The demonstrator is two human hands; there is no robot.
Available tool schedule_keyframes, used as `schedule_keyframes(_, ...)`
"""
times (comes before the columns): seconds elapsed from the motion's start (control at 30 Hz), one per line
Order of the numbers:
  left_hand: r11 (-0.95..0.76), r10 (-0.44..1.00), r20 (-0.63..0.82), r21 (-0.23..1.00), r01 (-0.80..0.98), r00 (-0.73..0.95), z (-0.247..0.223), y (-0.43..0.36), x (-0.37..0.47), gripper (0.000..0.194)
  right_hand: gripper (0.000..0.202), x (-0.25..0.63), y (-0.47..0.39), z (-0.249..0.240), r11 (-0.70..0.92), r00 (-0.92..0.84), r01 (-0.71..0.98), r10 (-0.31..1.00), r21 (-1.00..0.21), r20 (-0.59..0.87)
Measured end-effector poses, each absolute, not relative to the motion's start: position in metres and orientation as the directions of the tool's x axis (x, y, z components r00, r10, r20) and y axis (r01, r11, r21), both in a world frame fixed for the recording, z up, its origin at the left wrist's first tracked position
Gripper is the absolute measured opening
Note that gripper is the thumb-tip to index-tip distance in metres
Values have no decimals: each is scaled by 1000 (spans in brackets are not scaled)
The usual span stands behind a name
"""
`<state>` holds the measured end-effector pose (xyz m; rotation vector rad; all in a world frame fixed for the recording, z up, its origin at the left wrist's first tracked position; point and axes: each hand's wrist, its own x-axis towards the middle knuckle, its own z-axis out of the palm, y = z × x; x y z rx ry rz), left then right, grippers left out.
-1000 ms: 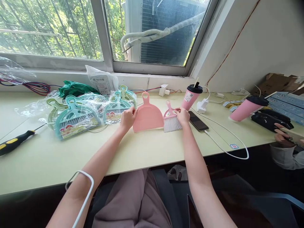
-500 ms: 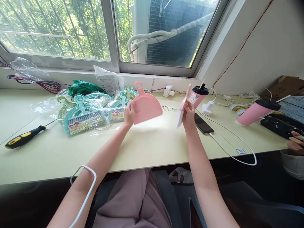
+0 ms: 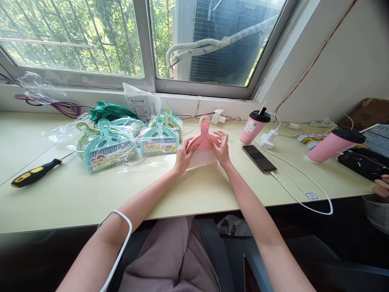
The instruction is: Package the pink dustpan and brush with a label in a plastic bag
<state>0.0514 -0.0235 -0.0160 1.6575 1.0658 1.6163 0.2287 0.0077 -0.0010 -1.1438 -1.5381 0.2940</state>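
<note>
Nearest, the person's trousers (image 3: 164, 255) show below the edge of the table (image 3: 194, 194), and a white cable (image 3: 130, 232) loops over the left forearm. Farther in, the left hand (image 3: 182, 158) holds the left side of a pink brush (image 3: 203, 157) and a pink dustpan (image 3: 191, 142), its thumb bent over the front and its grip narrow. The right hand (image 3: 222, 151) is wider, with its thumb against the right side of the brush and its other fingers spread and raised; whether it grips firmly, one cannot tell. The brush lies between the two hands, bristles toward the near side, in front of the dustpan, and their looped handles point to the far side, nearly in line. To the right of the hands lies a phone (image 3: 259, 159) with a cable plugged in; well to the left, a screwdriver (image 3: 35, 173). Two clusters of wrapped brush sets (image 3: 114, 152) lie left of the hands, the closer one just beside the left hand. Beyond the phone stands a pink cup (image 3: 251, 130), and the window (image 3: 149, 48) is farthest.
</note>
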Motion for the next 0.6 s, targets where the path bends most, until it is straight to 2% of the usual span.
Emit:
schedule_keyframes(0.13, -503, 853, 521, 839, 208, -36, -15, -21, 49, 47, 46, 237, 13, 0, 437, -76, 230, 899, -869, 432)
schedule_keyframes(0.23, -499, 862, 506, 839, 219, 29, -13, -18, 46, 40, 44, 237, 13, -1, 413, -53, 148, 911, -899, 409)
schedule_keyframes(0.6, -453, 881, 472, 859, 238, -28, -8, -15, 42, 28, 42, 225, 4, 0, 390, 72, 144, 912, -909, 403)
